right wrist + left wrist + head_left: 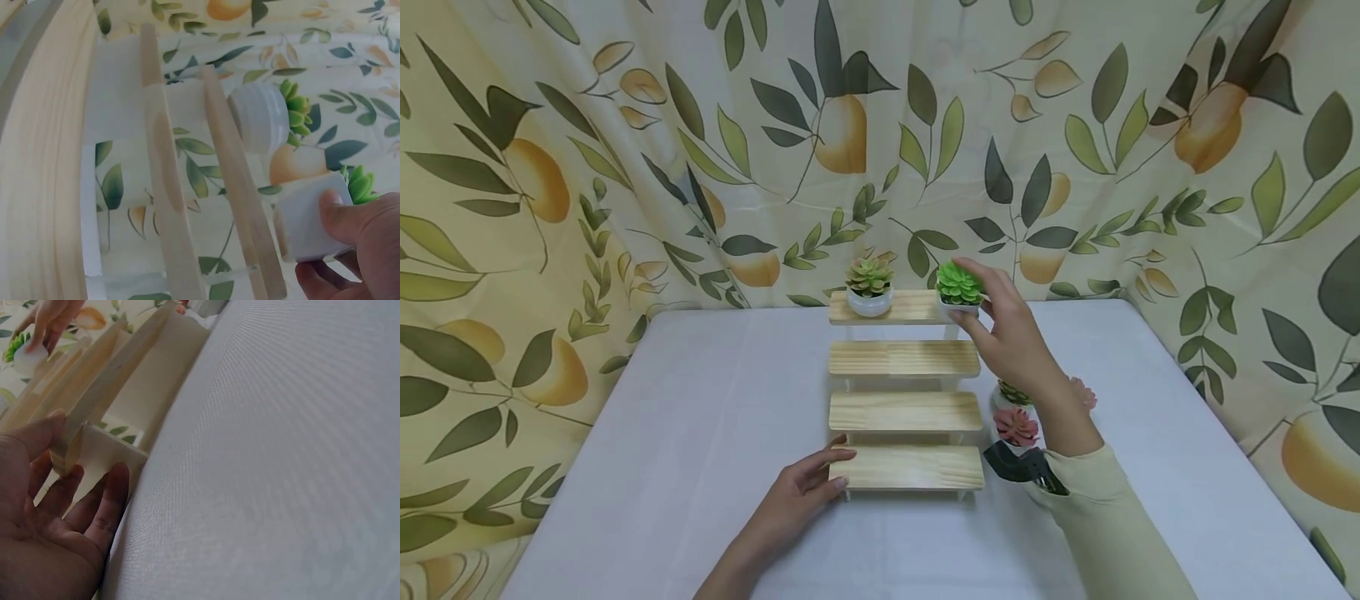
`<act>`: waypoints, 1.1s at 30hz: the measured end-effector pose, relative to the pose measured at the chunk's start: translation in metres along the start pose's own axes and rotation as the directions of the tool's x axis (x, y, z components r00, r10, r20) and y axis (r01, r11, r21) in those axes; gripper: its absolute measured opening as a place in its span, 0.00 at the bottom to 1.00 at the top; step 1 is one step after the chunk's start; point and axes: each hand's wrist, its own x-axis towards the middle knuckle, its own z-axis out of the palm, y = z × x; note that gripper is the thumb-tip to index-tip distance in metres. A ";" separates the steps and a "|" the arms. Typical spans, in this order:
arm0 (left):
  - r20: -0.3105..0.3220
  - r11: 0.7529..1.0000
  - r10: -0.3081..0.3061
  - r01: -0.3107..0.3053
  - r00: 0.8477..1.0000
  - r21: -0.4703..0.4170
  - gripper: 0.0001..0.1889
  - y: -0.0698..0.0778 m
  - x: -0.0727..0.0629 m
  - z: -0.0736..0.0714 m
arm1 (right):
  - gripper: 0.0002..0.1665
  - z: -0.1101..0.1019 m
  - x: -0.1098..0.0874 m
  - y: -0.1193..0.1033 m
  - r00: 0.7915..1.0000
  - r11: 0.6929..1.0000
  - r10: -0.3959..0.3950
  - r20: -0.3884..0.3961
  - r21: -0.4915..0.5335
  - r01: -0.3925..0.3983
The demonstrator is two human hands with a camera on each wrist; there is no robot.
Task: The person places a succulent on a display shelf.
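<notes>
A four-step wooden display stand (906, 410) with white supports stands on the table. My left hand (801, 492) grips the left end of its lowest step; in the left wrist view the thumb is over the board and fingers are beneath it. At the right end of the top step, my right hand (1011, 329) holds a bright green artificial succulent (958, 285) by its white square pot (309, 219), thumb on one side and fingers on the other. A second succulent (869, 287), green with reddish tips in a round white pot, sits towards the left on that step.
Right of the stand, partly hidden by my right forearm, are a pink succulent (1017, 427), a green one (1013, 393) behind it and another pink one (1082, 393). A white cloth (715, 400) covers the table. A fruit-patterned curtain (842, 208) hangs behind and at both sides.
</notes>
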 end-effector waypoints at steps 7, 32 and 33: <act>0.010 1.000 0.005 -0.005 1.000 -0.006 0.21 -0.001 0.000 -0.001 | 0.41 0.011 0.007 0.000 1.000 1.000 0.020 0.021 -0.023 -0.020; 0.008 1.000 -0.002 0.002 1.000 -0.030 0.21 -0.002 0.003 -0.002 | 0.50 0.020 0.002 0.002 0.998 0.998 0.064 0.002 -0.030 -0.064; 0.010 0.999 -0.003 0.003 1.000 -0.032 0.21 -0.002 0.003 -0.002 | 0.51 0.019 0.001 0.002 0.998 0.997 0.066 -0.003 -0.036 -0.066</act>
